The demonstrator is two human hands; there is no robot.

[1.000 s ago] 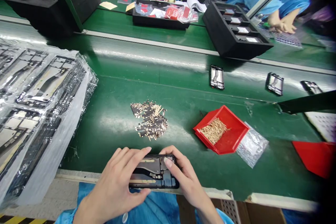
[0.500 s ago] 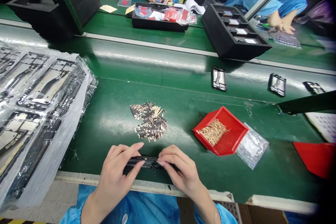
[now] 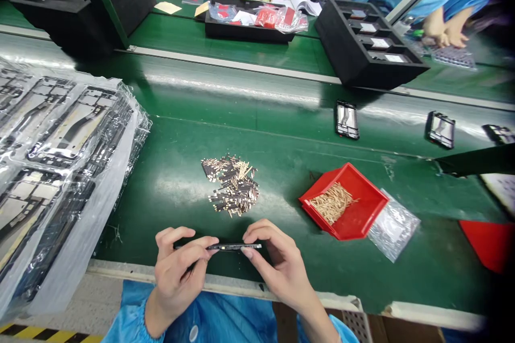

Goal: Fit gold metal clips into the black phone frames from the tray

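Observation:
A thin black phone frame (image 3: 231,247) is held nearly edge-on near the table's front edge. My left hand (image 3: 183,265) grips its left end, with thumb and fingers closed on it. My right hand (image 3: 277,262) pinches the right end between thumb and fingertips. The broad faces of the frame are hardly visible from this angle. Just beyond my hands lies a loose pile of small black-and-gold flex strips (image 3: 235,187). To the right, a red bin (image 3: 368,206) holds many thin tan strips (image 3: 332,202).
Plastic trays of phone frames (image 3: 76,128) are stacked at left. A clear bag (image 3: 394,225) lies beside the red bin. Further phone frames (image 3: 347,119) rest on the belt. Black boxes (image 3: 370,53) and two co-workers in blue are across the line. A green post (image 3: 98,2) rises at left.
The phone frame has been tilted so that its thin edge faces me. My left hand has turned and its fingers have shifted along the frame. The camera view has swung slightly left.

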